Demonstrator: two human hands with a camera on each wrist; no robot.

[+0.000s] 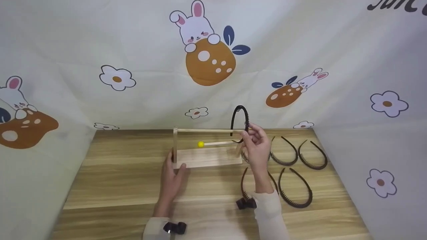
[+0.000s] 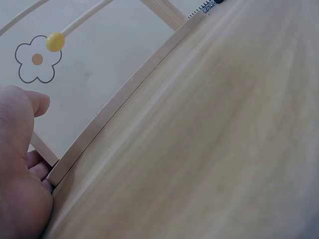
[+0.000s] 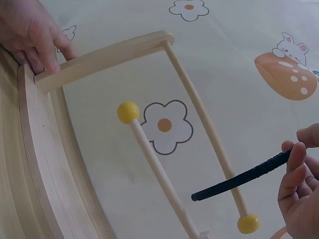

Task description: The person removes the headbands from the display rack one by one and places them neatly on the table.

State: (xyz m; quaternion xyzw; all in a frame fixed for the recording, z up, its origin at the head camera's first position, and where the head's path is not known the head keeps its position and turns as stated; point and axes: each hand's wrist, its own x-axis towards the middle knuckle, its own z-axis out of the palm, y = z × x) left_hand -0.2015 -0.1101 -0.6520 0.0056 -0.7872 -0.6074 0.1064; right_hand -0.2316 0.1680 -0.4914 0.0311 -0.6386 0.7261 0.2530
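A light wooden rack [image 1: 208, 156] stands on the table, with two horizontal rods that end in yellow balls [image 3: 128, 112]. My left hand [image 1: 171, 181] grips the rack's left end, fingers around the upright and thumb by the base. At the right end of the upper rod [image 3: 199, 114], my right hand [image 1: 258, 146] pinches a dark toothed headband [image 1: 240, 107] between thumb and fingers. Its arch rises above that rod. In the right wrist view, the headband [image 3: 239, 178] crosses the rod near the ball; whether it loops around cannot be told.
Several more dark headbands [image 1: 312, 196] lie on the wood-grain table [image 1: 110, 186] to the right, some partly hidden by my right hand and forearm. A printed cloth [image 1: 143, 43] with rabbits and flowers hangs behind the table and along its sides.
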